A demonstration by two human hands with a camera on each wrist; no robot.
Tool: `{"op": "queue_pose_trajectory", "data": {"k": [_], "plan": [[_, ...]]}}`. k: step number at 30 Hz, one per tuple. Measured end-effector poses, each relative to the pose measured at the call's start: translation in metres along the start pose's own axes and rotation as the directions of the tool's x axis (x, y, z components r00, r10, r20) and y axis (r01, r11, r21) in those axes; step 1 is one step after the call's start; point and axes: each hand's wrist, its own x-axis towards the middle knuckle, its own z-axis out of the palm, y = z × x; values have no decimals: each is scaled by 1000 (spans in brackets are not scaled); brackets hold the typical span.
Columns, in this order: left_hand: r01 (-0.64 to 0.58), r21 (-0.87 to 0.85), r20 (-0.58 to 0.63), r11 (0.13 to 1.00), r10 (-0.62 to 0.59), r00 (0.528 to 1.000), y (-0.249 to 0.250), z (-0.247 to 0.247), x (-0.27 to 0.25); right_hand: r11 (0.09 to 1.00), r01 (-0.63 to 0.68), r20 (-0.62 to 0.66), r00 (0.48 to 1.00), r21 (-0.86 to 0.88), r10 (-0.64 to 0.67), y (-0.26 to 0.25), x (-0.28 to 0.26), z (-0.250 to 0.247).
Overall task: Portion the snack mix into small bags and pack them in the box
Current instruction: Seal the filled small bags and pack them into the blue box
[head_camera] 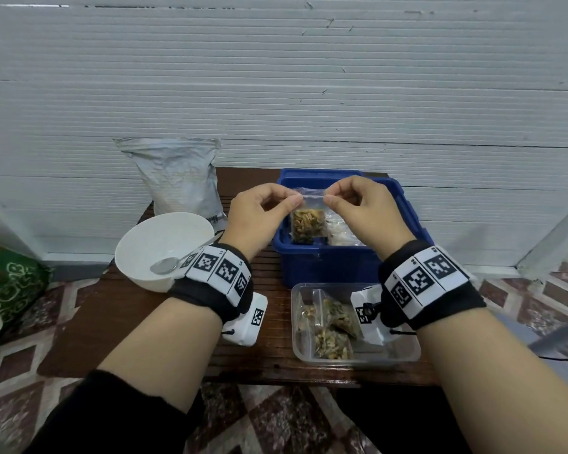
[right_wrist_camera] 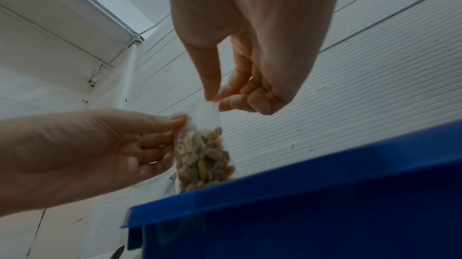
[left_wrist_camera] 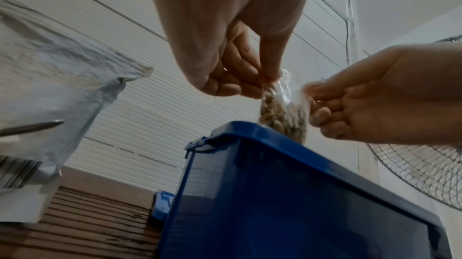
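- At the table's [head_camera: 250, 362] far left corner a grey foil pouch [head_camera: 177, 178] stands upright against the wall, its top crumpled; I take it for the snack-mix supply.
- Just in front of it, on the left edge, sits a white bowl [head_camera: 158, 244] with a metal spoon [head_camera: 169, 264] lying in it; the bowl looks nearly empty.
- The left hand [head_camera: 259, 214] pinches the top left corner of a small clear bag [head_camera: 309, 221] between thumb and forefinger, the other fingers curled under.
- The bag hangs upright between the two hands, long axis vertical, snack mix settled in its lower half, the strip along its top stretched level from pinch to pinch.
- It hangs over the near-left part of the blue box [head_camera: 325, 267], its bottom dipping below the box's near rim, as both wrist views show.
- The right hand [head_camera: 364, 211] pinches the top right corner the same way, level with the left hand; neither hand is nearer, since both grip the bag.
- My judgement: the top strip is being pressed closed, and the move to come is straight down, the box lying directly under the bag.
- Inside the box, to the right of the hanging bag, lie what seem to be clear bags [head_camera: 343, 232]; they may crowd the landing spot.
- Near the front right corner, a clear plastic tray [head_camera: 404, 352] holds more filled small bags [head_camera: 333, 326], well apart from the hands and out of the path.
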Motion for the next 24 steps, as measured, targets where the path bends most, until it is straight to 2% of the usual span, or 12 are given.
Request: {"op": "queue_pose_trajectory", "data": {"k": [7,13,19,24], "plan": [[-53,3,36,999,53,998,5,3,-3,993,57,-3,998,-107,-57,2,2,3],[2,-1,25,1000,-2,1000,3,0,0,991,86,50,995,-98,-81,0,1,1],[7,-14,38,1000,-7,999,3,0,0,975,117,31,993,-189,-113,1,5,5],[-10,34,-2,999,10,1000,0,-3,2,990,91,88,993,-105,-82,0,3,7]]}}
